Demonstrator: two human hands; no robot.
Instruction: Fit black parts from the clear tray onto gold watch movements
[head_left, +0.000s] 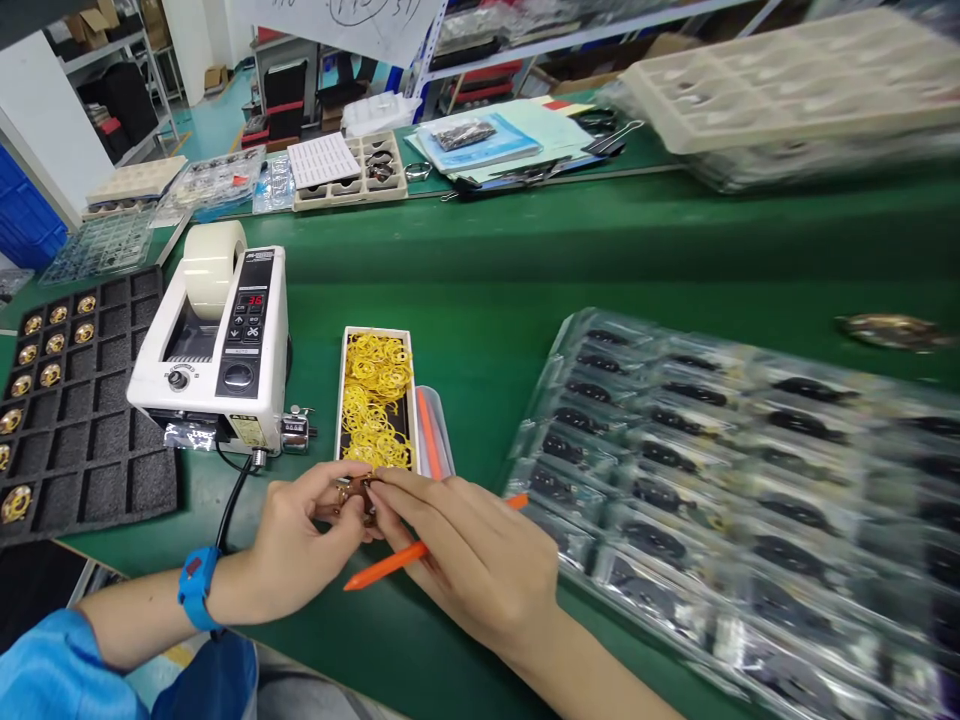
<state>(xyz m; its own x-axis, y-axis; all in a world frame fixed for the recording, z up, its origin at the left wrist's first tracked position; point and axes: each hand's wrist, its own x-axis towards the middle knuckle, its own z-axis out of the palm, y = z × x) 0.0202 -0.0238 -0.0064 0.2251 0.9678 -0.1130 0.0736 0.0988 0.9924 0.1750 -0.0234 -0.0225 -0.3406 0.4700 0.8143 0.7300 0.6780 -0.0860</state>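
My left hand [304, 545] is closed, its thumb and fingers pinching a small round golden-brown metal part [360, 488], mostly hidden by fingertips. My right hand [480, 560] meets it from the right, fingertips on the same part. An orange pointed stick [386, 568] passes through my right hand, its tip toward the lower left and its other end out beyond the knuckles. Just past both hands stands a white box [413, 400] filled with thin yellow plastic rings [375, 385]. Beside it, another orange stick [429, 430] lies in a clear tray [448, 440].
A white electric tape dispenser [259, 290] stands left of the box. Left of that, a black foam tray [112, 420] holds several round golden parts [54, 344]. Clear trays of bagged black parts [660, 500] fill the right. Papers [525, 135] and beige trays [787, 80] lie along the back.
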